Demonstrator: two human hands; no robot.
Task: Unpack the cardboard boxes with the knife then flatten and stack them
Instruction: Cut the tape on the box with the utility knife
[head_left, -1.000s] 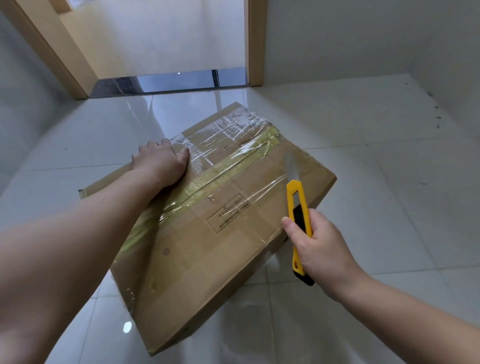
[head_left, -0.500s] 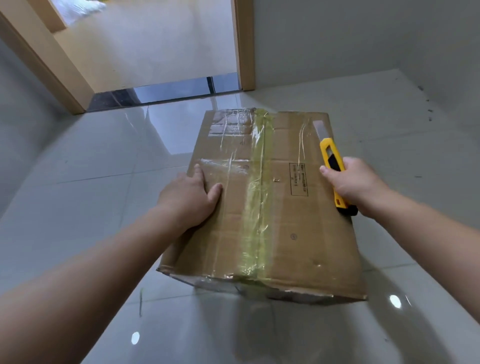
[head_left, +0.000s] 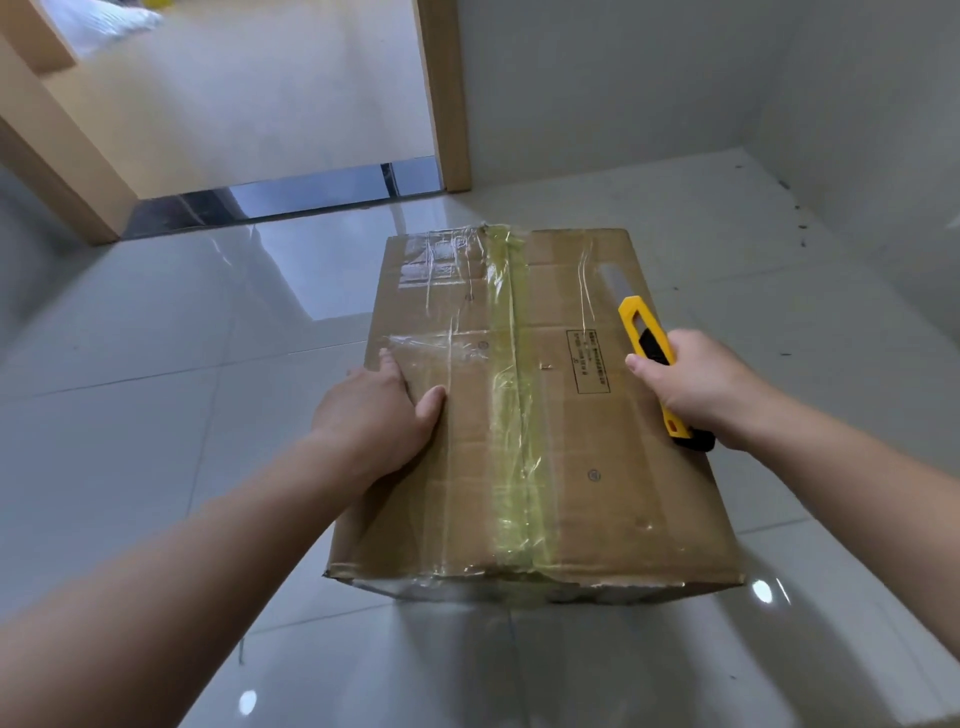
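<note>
The box (head_left: 530, 415) sits on the shiny floor (head_left: 156, 415), still taped shut. The left hand (head_left: 376, 415) lies on the box's left side, thumb spread, likely to keep it from sliding. The right hand (head_left: 701, 387) grips the knife (head_left: 649, 348) over the box's right edge, blade out, probably ready to cut the tape (head_left: 511, 395). Past the box is a doorway (head_left: 280, 197).

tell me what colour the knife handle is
Yellow with a black slider and black end; the knife shows clearly in the head view, in the right hand.
</note>
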